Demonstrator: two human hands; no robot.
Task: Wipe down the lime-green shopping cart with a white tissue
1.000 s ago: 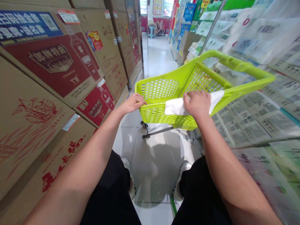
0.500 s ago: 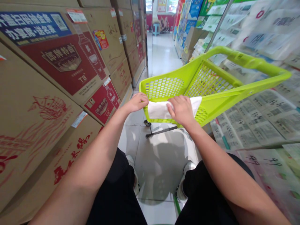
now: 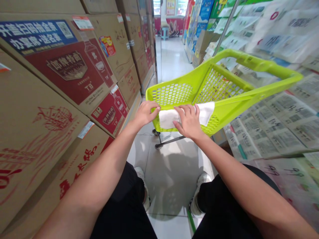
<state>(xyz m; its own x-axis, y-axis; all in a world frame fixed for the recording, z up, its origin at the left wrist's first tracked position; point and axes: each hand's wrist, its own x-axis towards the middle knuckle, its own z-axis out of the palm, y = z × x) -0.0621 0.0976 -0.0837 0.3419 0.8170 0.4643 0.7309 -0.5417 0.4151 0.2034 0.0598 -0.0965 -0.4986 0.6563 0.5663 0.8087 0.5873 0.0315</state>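
Note:
A lime-green shopping cart (image 3: 231, 103) stands crosswise ahead of me, its handle toward the right. My left hand (image 3: 147, 112) is closed over the rim at the cart's left corner. A white cloth (image 3: 167, 119) lies along the near basket wall, just below the rim. On top of the cloth rests my right hand (image 3: 188, 121), palm toward the wall, fingers spread and thumb apart. The cloth's right end reaches past this hand; its middle is covered by the fingers.
Stacked cardboard cartons (image 3: 67, 66) line the left side. Packs in plastic wrapping (image 3: 279, 122) with handwritten prices fill the right. A tiled aisle (image 3: 171, 59) leads back to a blue stool (image 3: 164, 33). My shoes are on the floor below the cart.
My right hand has shifted slightly left on the cloth, and its fingers have spread. The left hand stays at the corner. The cart appears slightly farther left in view.

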